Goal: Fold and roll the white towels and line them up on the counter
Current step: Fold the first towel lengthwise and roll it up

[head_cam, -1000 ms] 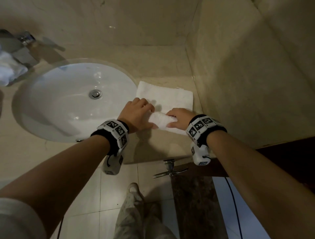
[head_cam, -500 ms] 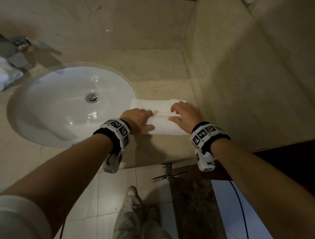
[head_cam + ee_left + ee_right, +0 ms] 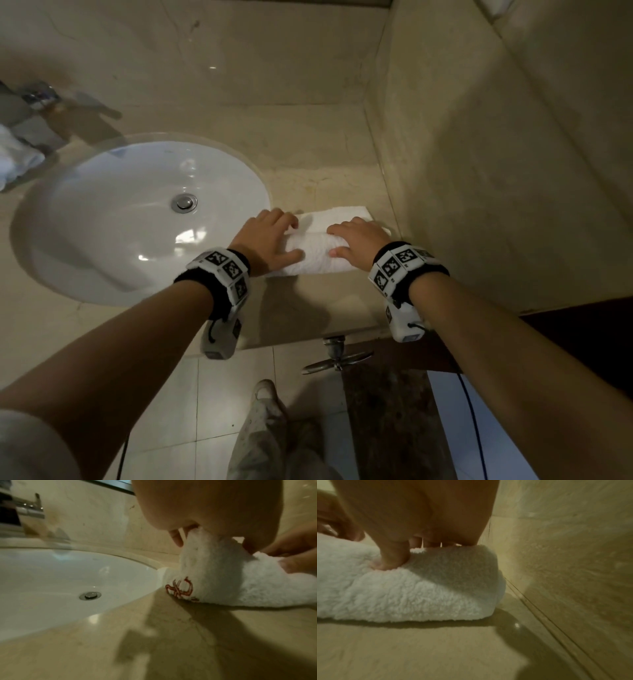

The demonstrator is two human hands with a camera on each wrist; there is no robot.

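Note:
A white towel (image 3: 317, 255) lies on the beige counter (image 3: 308, 308) between the sink and the right wall, mostly rolled into a thick cylinder, with a short flat strip (image 3: 342, 214) still beyond it. My left hand (image 3: 270, 236) grips the roll's left end, fingers curled over the top and thumb on the near side. My right hand (image 3: 352, 240) grips the right end the same way. In the left wrist view the towel (image 3: 223, 577) shows a red embroidered mark (image 3: 180, 588). In the right wrist view my thumb presses into the towel (image 3: 402, 591).
A white oval sink (image 3: 137, 219) sits left of the towel, with a faucet (image 3: 37, 99) behind it. More white cloth (image 3: 13, 161) lies at the far left. The side wall (image 3: 479, 171) stands close to the towel's right end. The counter's front edge (image 3: 291, 339) is near.
Both hands have rolled the towel away from me; the roll has grown thicker and the flat part beyond it has shrunk to a short strip.

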